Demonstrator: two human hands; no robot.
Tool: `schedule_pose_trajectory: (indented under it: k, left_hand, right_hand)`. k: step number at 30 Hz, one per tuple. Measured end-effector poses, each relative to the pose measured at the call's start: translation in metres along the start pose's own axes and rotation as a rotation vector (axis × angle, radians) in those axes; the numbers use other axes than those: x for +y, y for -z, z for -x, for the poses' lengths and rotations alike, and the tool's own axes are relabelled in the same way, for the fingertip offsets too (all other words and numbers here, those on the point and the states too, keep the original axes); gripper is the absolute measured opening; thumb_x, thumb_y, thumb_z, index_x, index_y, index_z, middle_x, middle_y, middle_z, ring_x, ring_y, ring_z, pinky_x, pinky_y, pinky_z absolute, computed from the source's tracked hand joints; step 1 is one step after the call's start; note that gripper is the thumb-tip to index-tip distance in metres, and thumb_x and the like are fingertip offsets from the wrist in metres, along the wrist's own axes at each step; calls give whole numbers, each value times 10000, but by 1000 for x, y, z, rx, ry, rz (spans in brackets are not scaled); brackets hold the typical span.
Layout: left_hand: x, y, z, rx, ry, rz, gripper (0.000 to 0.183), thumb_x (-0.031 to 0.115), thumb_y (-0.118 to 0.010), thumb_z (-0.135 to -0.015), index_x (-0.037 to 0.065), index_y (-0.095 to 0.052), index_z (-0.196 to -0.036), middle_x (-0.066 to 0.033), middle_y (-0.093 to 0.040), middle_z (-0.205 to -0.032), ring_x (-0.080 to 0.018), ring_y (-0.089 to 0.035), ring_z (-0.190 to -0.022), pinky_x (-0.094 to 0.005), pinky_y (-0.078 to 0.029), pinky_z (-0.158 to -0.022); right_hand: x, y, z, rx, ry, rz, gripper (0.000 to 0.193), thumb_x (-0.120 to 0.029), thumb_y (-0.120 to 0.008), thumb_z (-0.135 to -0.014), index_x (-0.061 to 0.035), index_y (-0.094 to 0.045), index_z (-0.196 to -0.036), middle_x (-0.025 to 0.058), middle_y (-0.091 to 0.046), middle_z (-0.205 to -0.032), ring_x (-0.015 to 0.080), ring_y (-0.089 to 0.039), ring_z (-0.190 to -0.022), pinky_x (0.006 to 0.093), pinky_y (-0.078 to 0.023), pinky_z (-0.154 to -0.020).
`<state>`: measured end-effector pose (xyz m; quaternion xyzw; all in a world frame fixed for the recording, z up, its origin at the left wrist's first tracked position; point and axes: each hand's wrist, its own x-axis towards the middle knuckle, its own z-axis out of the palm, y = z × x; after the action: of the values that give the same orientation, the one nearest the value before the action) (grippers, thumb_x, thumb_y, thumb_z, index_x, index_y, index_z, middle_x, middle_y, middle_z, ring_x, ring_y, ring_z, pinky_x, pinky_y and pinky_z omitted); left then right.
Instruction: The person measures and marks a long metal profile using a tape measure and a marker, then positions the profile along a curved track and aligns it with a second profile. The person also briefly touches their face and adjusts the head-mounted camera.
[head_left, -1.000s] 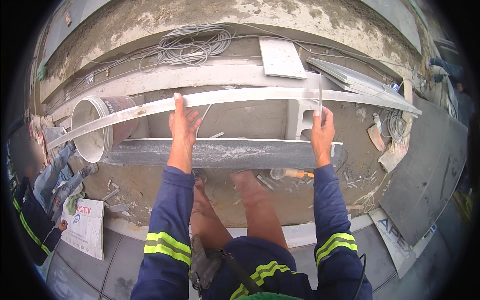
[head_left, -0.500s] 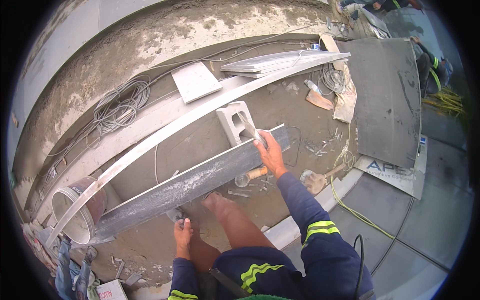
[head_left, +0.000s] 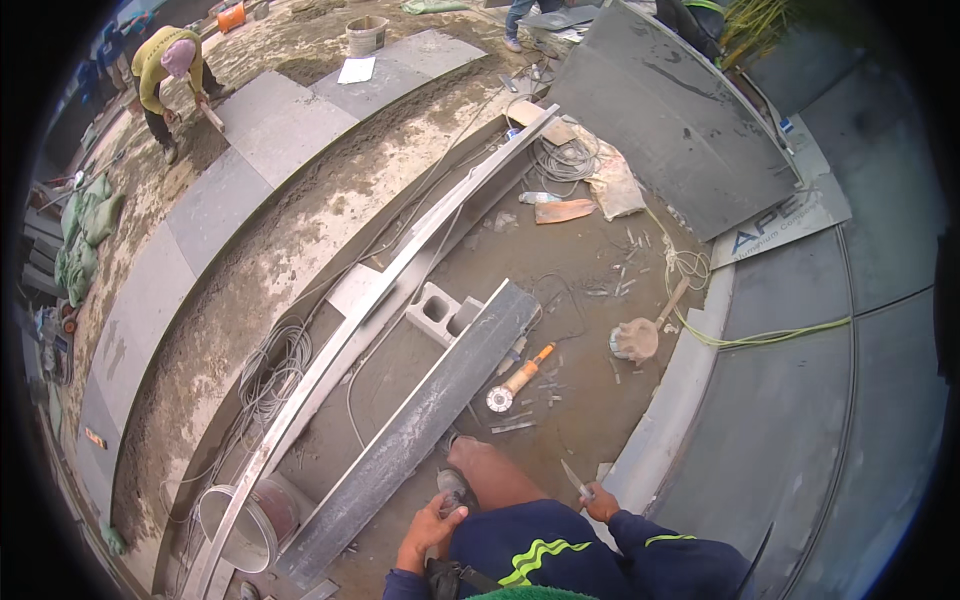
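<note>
Down by my right thigh, my right hand [head_left: 601, 503] is closed round a narrow pointed trowel [head_left: 576, 481], its tip angled up and left. My left hand [head_left: 430, 530] hovers or rests by my left leg, thumb apart from loosely bent fingers and nothing visible in it. Ahead of it a long grey slab [head_left: 415, 425] lies diagonally, its far end beside a hollow concrete block [head_left: 436, 312]. An orange angle grinder [head_left: 522, 376] lies on the ground right of the slab. My grey shoe [head_left: 456, 487] is near the slab's edge.
A bucket [head_left: 283, 505] stands left, with a long pale strip [head_left: 330, 375] running past it. Coiled cable [head_left: 275, 365], a mallet-like tool [head_left: 637, 340] and a large dark sheet [head_left: 680, 120] lie around. A co-worker in yellow [head_left: 165, 70] bends over far-left paving.
My right hand has come down from above the slab to beside my thigh, still holding the trowel. My left hand has moved away from the shoe. The view has swung, revealing the co-worker and paving.
</note>
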<state>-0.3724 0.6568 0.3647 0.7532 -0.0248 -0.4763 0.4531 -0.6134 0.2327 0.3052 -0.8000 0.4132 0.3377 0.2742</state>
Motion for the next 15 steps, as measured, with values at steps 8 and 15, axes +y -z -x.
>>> schedule_pose_trajectory:
  k: [8, 15]
  left_hand:
    - [80, -37, 116, -158, -58, -284, 813, 509, -726, -995, 100, -443, -1637, -231, -711, -1398, -442, -691, -1274, -492, -530, -1100]
    - [133, -79, 93, -31, -19, -458, 658, 413, -689, -1038, 77, -520, -1578, -236, -701, -1413, -400, -741, -1182, -451, -564, -1049]
  right_hand:
    - [39, 7, 46, 197, -90, -251, 511, -249, -636, -950, -135, -595, -1447, 288, -724, -1276, 490, -680, -1211, 523, -521, -1049]
    - [70, 56, 27, 343, -101, -568, 483, -150, -634, -951, -4, -604, -1410, 311, -717, -1284, 473, -672, -1252, 505, -512, -1081]
